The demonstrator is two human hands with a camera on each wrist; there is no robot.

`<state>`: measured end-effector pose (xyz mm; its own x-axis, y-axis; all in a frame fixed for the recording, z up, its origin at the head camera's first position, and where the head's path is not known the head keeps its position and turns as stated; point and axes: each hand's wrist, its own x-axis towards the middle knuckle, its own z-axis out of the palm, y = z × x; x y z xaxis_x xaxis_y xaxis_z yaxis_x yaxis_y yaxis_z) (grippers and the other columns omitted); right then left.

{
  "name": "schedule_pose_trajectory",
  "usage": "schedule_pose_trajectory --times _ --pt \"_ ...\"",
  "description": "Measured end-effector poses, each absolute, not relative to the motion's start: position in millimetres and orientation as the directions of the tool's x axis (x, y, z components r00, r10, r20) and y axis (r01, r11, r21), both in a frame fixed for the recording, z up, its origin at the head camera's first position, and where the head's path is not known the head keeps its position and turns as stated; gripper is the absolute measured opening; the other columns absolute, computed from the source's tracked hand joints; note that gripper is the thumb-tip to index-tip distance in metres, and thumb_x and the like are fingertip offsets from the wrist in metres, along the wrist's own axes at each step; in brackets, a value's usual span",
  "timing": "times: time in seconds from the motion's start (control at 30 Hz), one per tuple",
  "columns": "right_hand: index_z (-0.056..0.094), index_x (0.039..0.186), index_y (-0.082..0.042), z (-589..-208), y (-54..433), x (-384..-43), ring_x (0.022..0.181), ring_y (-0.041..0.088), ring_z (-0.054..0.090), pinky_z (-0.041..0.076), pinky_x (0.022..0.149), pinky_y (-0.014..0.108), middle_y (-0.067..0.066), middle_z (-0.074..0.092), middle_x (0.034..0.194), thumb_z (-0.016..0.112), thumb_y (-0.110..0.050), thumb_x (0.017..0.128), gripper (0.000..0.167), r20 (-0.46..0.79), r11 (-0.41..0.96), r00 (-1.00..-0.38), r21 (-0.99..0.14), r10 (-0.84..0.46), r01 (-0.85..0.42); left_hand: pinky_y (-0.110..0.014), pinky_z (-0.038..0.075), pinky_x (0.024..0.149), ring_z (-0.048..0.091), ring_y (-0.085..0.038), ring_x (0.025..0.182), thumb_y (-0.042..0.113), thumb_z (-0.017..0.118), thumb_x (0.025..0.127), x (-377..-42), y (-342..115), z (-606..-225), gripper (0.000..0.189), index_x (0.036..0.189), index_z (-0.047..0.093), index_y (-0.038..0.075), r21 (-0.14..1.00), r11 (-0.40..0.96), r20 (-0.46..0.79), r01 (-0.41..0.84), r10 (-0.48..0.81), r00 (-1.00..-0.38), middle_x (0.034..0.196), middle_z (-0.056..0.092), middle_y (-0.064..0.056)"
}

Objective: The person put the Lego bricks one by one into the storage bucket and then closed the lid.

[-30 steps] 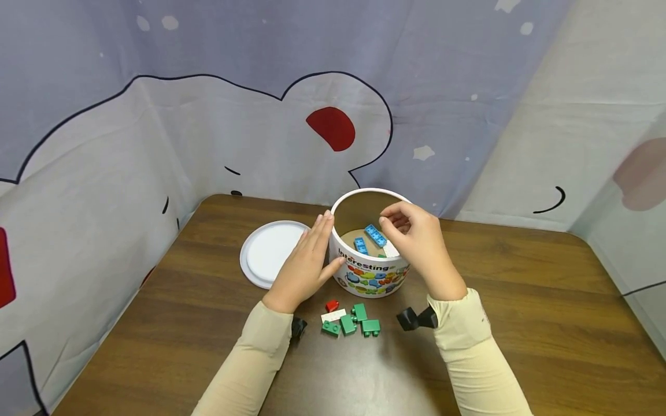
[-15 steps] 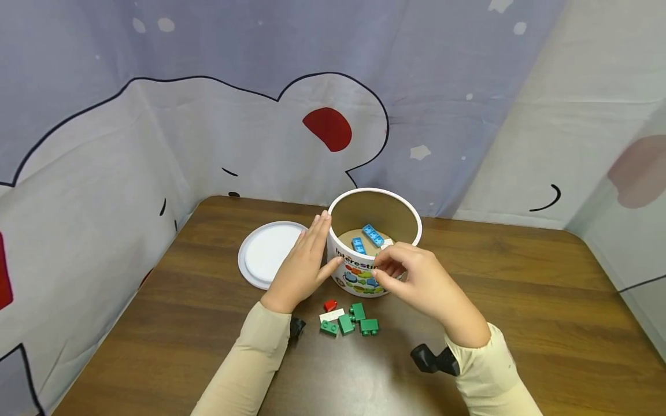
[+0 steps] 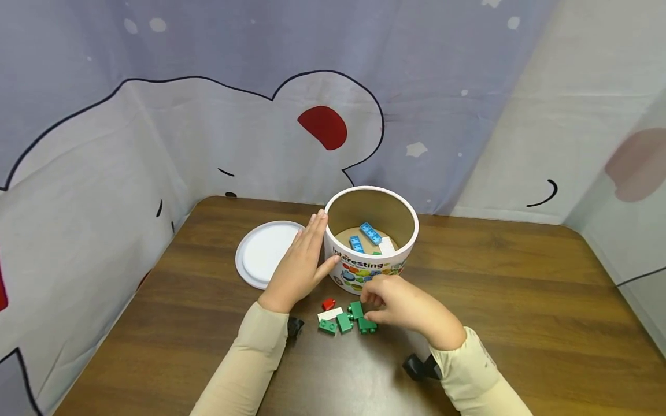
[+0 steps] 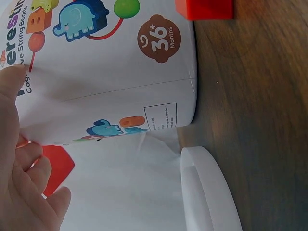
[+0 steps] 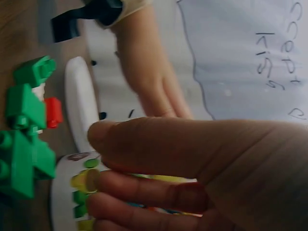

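A round white tub point(image 3: 370, 267) with printed toy pictures stands on the table. My left hand point(image 3: 298, 267) lies with straight fingers along its left side, thumb on the front. Two blue bricks point(image 3: 371, 233) and a white brick point(image 3: 387, 245) lie inside, plus a bit of green. In front of the tub are several green bricks point(image 3: 344, 322), a white brick point(image 3: 330, 314) and a red brick point(image 3: 328, 304). Over the rightmost green brick point(image 3: 366, 325) hovers my right hand point(image 3: 408, 305), fingers loosely bent; in the right wrist view nothing shows between thumb and fingers.
Left of the tub a white round lid point(image 3: 262, 254) lies flat, partly behind the left hand. A printed cloth point(image 3: 250, 133) hangs behind the wooden table point(image 3: 494, 277). Black wrist mounts point(image 3: 416, 367) jut from the sleeves.
My right hand has come out from over the tub and down toward the green bricks in front. My left hand has stayed on the tub's side.
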<state>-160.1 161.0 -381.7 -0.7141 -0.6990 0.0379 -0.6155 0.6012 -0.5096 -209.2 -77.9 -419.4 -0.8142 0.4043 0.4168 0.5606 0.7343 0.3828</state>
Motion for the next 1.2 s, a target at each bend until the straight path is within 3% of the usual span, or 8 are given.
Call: schedule_pose_trajectory --times 0.23,0.6,1.2 --pt "0.068 0.080 -0.006 -394 160 -163 0.070 0.008 0.055 0.049 0.067 0.023 -0.002 0.062 0.075 0.085 -0.004 0.075 0.018 -0.055 0.628 -0.701 -0.500 -0.711 -0.597 -0.052 0.020 0.121 0.015 -0.025 0.155 0.037 0.063 0.101 -211 -78 -420 0.085 0.163 0.014 0.005 0.372 0.729 0.431 0.575 0.413 -0.802 0.169 0.016 -0.010" --pt "0.063 0.072 -0.007 -409 161 -166 0.063 0.004 0.043 0.041 0.059 0.022 -0.002 0.054 0.066 0.082 0.002 0.068 0.022 -0.068 0.651 -0.709 -0.467 -0.702 -0.599 -0.051 0.020 0.122 0.014 -0.025 0.155 0.037 0.063 0.101 -209 -77 -418 0.085 0.163 0.015 0.005 0.369 0.733 0.424 0.571 0.414 -0.805 0.169 0.016 -0.010" --pt "0.059 0.067 -0.009 -409 159 -164 0.057 0.002 0.040 0.037 0.053 0.020 -0.008 0.047 0.062 0.078 0.001 0.071 0.022 -0.117 0.658 -0.688 -0.443 -0.716 -0.609 -0.051 0.019 0.122 0.012 -0.023 0.156 0.036 0.064 0.101 -209 -79 -419 0.085 0.163 0.015 0.006 0.375 0.732 0.425 0.569 0.410 -0.807 0.169 0.015 -0.010"
